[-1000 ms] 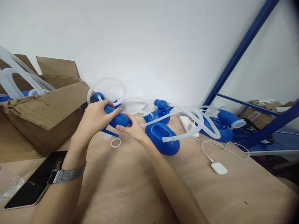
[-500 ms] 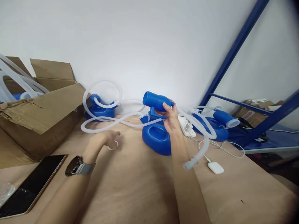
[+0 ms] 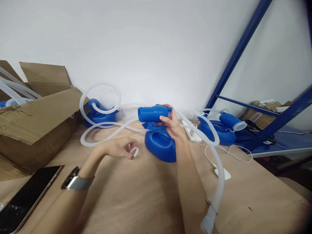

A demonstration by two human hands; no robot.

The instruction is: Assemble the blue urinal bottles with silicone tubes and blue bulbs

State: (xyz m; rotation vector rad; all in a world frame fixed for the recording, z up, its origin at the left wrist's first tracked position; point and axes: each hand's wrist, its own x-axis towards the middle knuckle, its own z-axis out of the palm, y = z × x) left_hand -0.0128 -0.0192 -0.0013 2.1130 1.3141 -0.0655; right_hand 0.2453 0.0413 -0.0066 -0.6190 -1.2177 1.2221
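Observation:
My right hand (image 3: pixel 172 125) is closed round a blue funnel (image 3: pixel 149 114), a hollow bottle-necked piece whose wide open mouth points left. Behind and under it sits a blue jug (image 3: pixel 161 148) with a recessed grip, resting on the table. Pinched in my left hand (image 3: pixel 122 148) is a thin white ring (image 3: pixel 135 151), held left of the jug and below the funnel's mouth. A translucent hose (image 3: pixel 219 175) runs past my right forearm, its end hanging near the table's front with a wire clip around it.
An open cardboard box (image 3: pixel 48 126) with hoses stands at left, a dark tablet (image 3: pixel 29 195) before it. Another blue jug (image 3: pixel 99 118) with coiled hose is at the back left, one more (image 3: pixel 216 131) at right. A power strip (image 3: pixel 191 131) and white charger (image 3: pixel 225 174) lie near a blue rack (image 3: pixel 234 61).
My left hand has moved right with the white ring, nearer the funnel. In my right hand the funnel has come a little left and lower. The hose end has swung down toward the front.

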